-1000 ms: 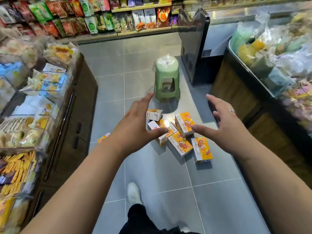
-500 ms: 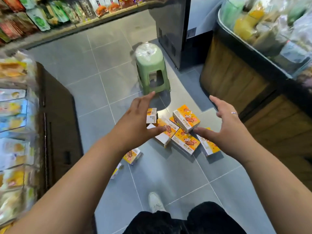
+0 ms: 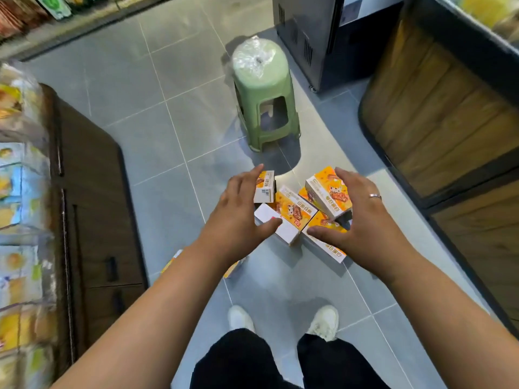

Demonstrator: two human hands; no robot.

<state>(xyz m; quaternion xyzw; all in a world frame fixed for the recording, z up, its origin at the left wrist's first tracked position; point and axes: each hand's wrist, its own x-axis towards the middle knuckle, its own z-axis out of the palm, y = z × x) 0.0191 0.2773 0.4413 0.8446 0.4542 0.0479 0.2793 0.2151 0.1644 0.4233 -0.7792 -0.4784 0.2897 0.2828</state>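
You are reaching down toward a pile of orange boxes lying on the floor, just in front of your feet and short of the green stool.

Furthest left, a stray box is lying apart from the pile, mostly hidden under your left forearm.

Your left hand is hovering at the pile's left edge. Its grip is standing apart, with the fingers spread and the thumb pointing in. The fingers are lining up with the small box standing on end, and the thumb is crossing the white-faced box. I cannot tell whether either is touching.

The boxes in the middle are lying flat, and their long axes are running on a slant from far left to near right.

Your right hand is bracketing the other edge, also spread wide and holding nothing. Its fingers are curving beside the raised box, and its thumb is lying over the low box.

The pile is sitting squarely between the two palms, each hand about equally near its own side. The scoop looks to depend on both hands closing inward together across the slant, so the end boxes are not skidding out.
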